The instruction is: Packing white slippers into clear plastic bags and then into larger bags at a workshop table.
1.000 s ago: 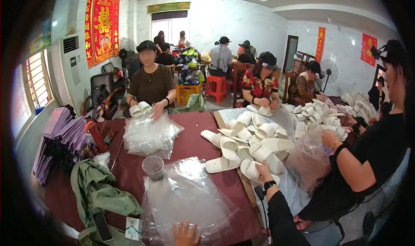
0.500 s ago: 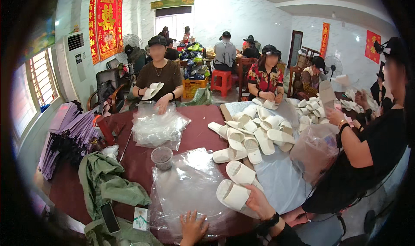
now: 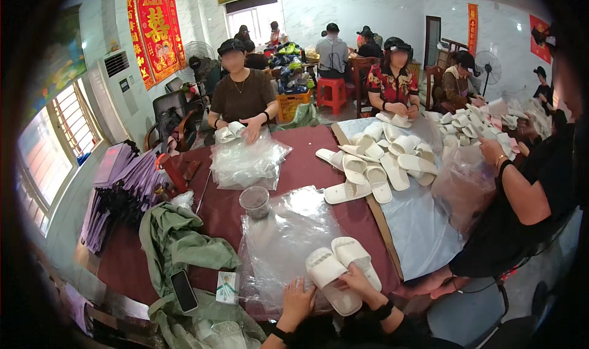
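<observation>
We are pressing our left hand [image 3: 299, 295] flat, fingers spread wide, on the pile of clear plastic bags [image 3: 288, 241] lying on the dark red table [image 3: 307, 165]. Just right of that pile's near corner, our right hand [image 3: 354, 283] is gripping the pair of soft white slippers [image 3: 338, 269], fingers curled on the near one. To do this well, we think we should be keeping both slippers side by side and holding the bags still. Far right of the pile, more white slippers [image 3: 374, 165] are waiting.
</observation>
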The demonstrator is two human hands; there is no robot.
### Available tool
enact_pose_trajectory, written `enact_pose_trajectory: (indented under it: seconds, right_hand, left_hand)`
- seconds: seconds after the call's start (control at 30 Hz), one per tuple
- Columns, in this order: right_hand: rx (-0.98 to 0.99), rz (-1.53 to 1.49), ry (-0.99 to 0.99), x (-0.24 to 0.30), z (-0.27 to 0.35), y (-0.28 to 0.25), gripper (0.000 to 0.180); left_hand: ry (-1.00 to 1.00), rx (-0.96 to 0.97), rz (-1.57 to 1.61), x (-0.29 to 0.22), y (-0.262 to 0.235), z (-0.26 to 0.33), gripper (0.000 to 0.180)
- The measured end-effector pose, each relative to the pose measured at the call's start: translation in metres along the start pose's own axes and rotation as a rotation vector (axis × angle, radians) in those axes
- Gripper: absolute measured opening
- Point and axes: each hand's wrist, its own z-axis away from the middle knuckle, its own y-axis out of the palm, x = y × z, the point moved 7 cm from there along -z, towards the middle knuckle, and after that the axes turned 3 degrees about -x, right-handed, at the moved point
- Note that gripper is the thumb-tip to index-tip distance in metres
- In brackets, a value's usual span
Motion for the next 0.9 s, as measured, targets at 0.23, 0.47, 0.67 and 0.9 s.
enact_pose_trajectory:
  seconds: [0.23, 0.47, 0.67, 0.9]
  right_hand:
    - [-0.328, 1.094, -0.447, 0.056, 0.017, -0.003, 0.021]
    - [-0.415, 0.936, -0.542, 0.049, 0.009, -0.009, 0.020]
    - [0.073, 0.587, -0.586, 0.066, 0.055, 0.002, 0.024]
    - [0.468, 0.682, -0.527, 0.050, 0.101, 0.025, 0.021]
  left_hand:
    - [-0.008, -0.164, 0.103, 0.009, -0.004, 0.007, 0.034]
    - [0.007, -0.168, 0.101, 0.008, 0.000, -0.003, 0.033]
    - [-0.008, 0.073, 0.168, 0.021, -0.010, -0.007, 0.035]
    - [-0.008, -0.065, 0.590, 0.045, -0.025, -0.018, 0.039]
